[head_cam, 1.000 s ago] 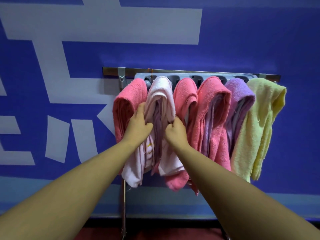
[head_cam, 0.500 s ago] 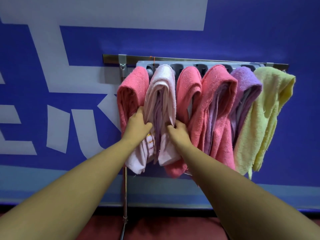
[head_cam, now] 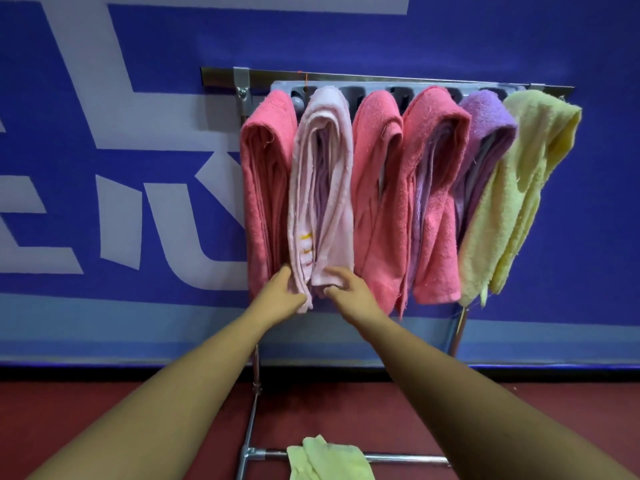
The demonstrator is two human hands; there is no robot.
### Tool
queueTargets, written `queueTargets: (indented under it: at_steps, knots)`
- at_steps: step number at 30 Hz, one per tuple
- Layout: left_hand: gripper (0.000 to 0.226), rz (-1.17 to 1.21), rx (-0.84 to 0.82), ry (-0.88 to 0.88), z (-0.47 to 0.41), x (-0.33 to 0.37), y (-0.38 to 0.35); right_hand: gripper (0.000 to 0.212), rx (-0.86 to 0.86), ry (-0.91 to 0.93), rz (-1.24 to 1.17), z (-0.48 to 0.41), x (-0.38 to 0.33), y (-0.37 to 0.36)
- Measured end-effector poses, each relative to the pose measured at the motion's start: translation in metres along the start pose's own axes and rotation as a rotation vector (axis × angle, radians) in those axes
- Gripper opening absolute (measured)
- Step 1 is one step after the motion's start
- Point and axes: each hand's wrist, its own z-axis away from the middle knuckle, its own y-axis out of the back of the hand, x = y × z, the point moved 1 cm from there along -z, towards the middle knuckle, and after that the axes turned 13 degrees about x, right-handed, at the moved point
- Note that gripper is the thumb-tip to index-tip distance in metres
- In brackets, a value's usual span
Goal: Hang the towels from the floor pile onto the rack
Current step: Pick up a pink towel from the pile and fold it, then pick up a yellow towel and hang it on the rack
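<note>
A: Where to look for the pale pink towel [head_cam: 322,174]?

B: Second from the left end of the rack [head_cam: 381,79], folded over the top bar and hanging long, pressed between two pink neighbours.

A: Held, or hanging free?

B: Held at the bottom, on both sides. Left hand [head_cam: 277,299]: gripping the lower left corner with curled fingers, thumb lying against the cloth. Right hand [head_cam: 353,294]: pinching the lower right corner between thumb and fingers. Both forearms reaching up from the bottom corners of the view.

A: And along the rest of the top bar?

B: Starting at the left end: leftmost pink towel [head_cam: 266,174], then the pale pink one, then third pink towel [head_cam: 375,188], then fourth pink towel [head_cam: 436,209] with lilac folds showing inside. After that, purple towel [head_cam: 485,123], and yellow towel [head_cam: 512,188] at the right end, draped on a slant and touching the purple one. Just behind the folded tops, a grey clip strip [head_cam: 374,93] under the bar.

A: Anything down low?

B: Pale green towel [head_cam: 329,459], crumpled across the rack's base bar [head_cam: 408,458] on the red floor [head_cam: 104,410], between the two forearms. Possibly more than one piece there; hard to tell from the folds.

A: Behind it all?

B: Blue wall [head_cam: 450,36] with big white lettering, close behind the rack.
</note>
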Motion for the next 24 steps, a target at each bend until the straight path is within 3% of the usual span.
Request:
queueTargets:
  at_steps: [5, 10, 17, 24]
  knots:
    - [0.07, -0.072, -0.041, 0.064, 0.038, -0.03, 0.001, 0.043, -0.069, -0.096, 0.184, 0.049, 0.045, -0.001]
    - [0.047, -0.246, -0.149, 0.215, 0.08, -0.065, -0.009, 0.05, -0.189, -0.154, 0.485, 0.101, 0.102, 0.002]
    - [0.029, -0.411, -0.293, 0.246, 0.134, -0.116, -0.048, 0.066, -0.268, -0.289, 0.683, 0.15, 0.198, 0.004]
    - [0.019, -0.47, -0.438, 0.282, 0.174, -0.2, -0.12, 0.055, -0.333, -0.321, 0.823, 0.173, 0.282, 0.001]
